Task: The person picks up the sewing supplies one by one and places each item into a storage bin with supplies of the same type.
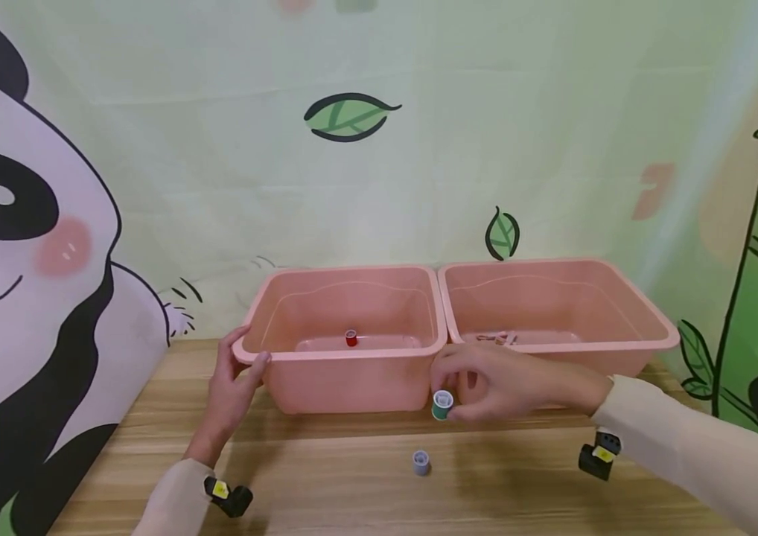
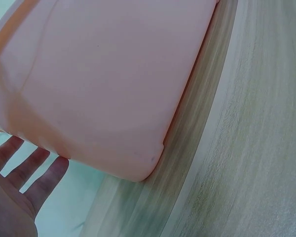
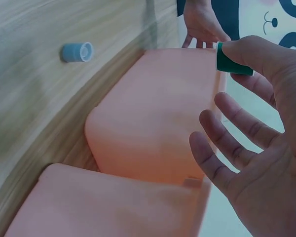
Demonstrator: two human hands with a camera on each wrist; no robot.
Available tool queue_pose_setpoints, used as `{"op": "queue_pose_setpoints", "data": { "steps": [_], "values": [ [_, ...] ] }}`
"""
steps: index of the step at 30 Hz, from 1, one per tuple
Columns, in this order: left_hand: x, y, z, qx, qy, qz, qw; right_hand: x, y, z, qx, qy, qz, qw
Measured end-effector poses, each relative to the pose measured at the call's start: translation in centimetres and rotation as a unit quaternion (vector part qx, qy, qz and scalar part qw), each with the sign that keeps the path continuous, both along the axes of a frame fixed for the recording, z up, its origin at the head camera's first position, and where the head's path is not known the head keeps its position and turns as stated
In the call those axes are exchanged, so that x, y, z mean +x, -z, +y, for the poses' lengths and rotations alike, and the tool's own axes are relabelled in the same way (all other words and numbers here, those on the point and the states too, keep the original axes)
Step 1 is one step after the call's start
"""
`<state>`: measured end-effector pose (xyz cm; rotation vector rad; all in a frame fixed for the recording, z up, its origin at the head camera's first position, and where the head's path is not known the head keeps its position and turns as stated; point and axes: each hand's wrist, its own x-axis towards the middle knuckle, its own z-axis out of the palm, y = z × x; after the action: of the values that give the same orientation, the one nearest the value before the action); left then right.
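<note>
My right hand point(image 1: 496, 381) pinches a green thread spool point(image 1: 442, 404) between thumb and index finger, in front of where the two bins meet. The other fingers are spread in the right wrist view, where the green spool point(image 3: 232, 61) shows side-on. My left hand point(image 1: 234, 383) holds the left pink bin point(image 1: 352, 383) by its front left corner, thumb at the front rim and fingers along the outer side point(image 2: 37, 170). Inside that bin sits a red spool point(image 1: 351, 338). A pale blue spool point(image 1: 421, 462) stands on the table in front of the bins.
The right pink bin point(image 1: 634, 346) stands beside the left one, with a few small pinkish items point(image 1: 498, 338) on its floor. Both are on a wood-grain table point(image 1: 339, 476), before a printed cloth backdrop point(image 1: 412, 179).
</note>
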<state>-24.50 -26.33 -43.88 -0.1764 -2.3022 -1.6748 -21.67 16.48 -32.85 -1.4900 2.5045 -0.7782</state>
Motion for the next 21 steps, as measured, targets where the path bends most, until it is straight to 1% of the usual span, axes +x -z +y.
{"op": "queue_pose_setpoints", "data": {
  "steps": [3,10,15,18,21],
  "values": [
    [0.0,-0.1,0.0,0.003,0.000,0.001,1.0000,-0.4,-0.5,-0.4,-0.006,-0.007,-0.002,1.000],
    [0.1,-0.1,0.0,0.002,-0.005,-0.005,1.0000,-1.3,-2.1,-1.2,-0.002,-0.005,-0.039,0.999],
    [0.1,0.0,-0.1,-0.003,-0.006,-0.005,1.0000,-2.3,-3.3,-1.6,-0.001,0.007,-0.051,0.999],
    [0.0,0.1,-0.1,-0.001,-0.004,-0.002,1.0000,-2.9,-4.1,-1.9,0.004,0.015,-0.044,0.999],
    [-0.1,0.2,-0.1,0.002,-0.002,-0.002,1.0000,-3.5,-4.8,-2.2,0.019,0.032,-0.042,0.998]
  ]
}}
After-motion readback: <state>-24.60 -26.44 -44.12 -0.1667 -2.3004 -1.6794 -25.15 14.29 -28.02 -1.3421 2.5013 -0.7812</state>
